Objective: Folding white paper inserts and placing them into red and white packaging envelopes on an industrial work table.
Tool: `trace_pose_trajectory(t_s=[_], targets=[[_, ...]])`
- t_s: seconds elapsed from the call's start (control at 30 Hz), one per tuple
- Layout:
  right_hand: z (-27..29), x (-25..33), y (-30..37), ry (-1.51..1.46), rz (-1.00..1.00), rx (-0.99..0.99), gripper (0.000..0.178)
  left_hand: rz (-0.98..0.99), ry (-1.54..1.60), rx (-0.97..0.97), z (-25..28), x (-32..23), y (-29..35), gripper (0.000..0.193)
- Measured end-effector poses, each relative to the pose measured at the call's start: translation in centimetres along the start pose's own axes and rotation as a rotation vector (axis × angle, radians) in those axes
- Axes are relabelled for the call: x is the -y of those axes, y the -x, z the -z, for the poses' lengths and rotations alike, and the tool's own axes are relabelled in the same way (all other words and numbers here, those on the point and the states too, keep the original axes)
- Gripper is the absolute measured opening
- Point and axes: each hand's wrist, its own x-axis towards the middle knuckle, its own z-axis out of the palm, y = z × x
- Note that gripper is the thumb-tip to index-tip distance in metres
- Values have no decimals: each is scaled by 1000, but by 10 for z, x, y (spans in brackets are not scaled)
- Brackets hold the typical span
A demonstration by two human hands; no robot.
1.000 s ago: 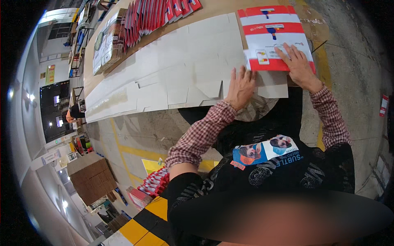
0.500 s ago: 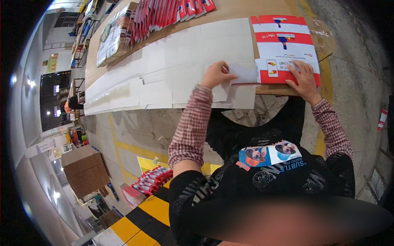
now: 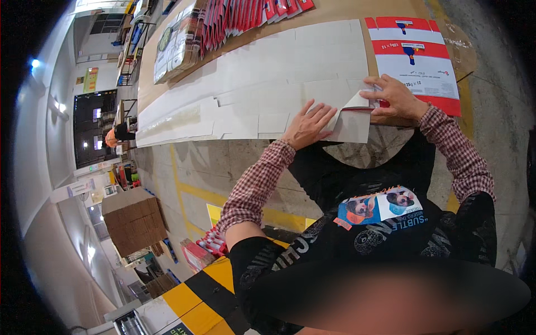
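A flat printed carton [image 3: 421, 72], red and white with a blue figure, lies at the right end of the work table. Beside it, white cardboard sheets [image 3: 268, 72] cover the table to the left. My left hand [image 3: 308, 126] lies palm down on the sheets near the front edge, fingers stretched out. A folded-up white flap [image 3: 357, 101] rises between my hands. My right hand [image 3: 395, 98] reaches over the carton's left edge, its fingers and thumb closed on the flap's right end. The fingertips partly cover where flap and carton meet.
A row of red packets [image 3: 234, 19] and a plastic-wrapped bundle [image 3: 177, 44] stand at the table's far left. A brown cardboard box [image 3: 134, 220], red-and-white goods [image 3: 209, 245] and a yellow-black striped surface [image 3: 195, 298] are lower left. Another person [image 3: 117, 135] is far left.
My left hand has let go of the white flap and now lies flat. My right hand has moved left from the carton's printed face to the flap, which is now bent up. The view has shifted.
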Motion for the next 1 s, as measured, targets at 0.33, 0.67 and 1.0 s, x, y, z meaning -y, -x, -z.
trace_pose_trajectory(t_s=[0.33, 0.67, 1.0], targets=[[-4, -1, 3, -13, -38, 12, 55, 1383, 975, -1041, -17, -50, -46, 67], [-3, -5, 5, -30, 22, -80, 57, 1438, 1595, -1099, -16, -36, -63, 21], [31, 16, 21, -9, -111, 207, 66, 109, 315, -347, -13, -33, -119, 90]])
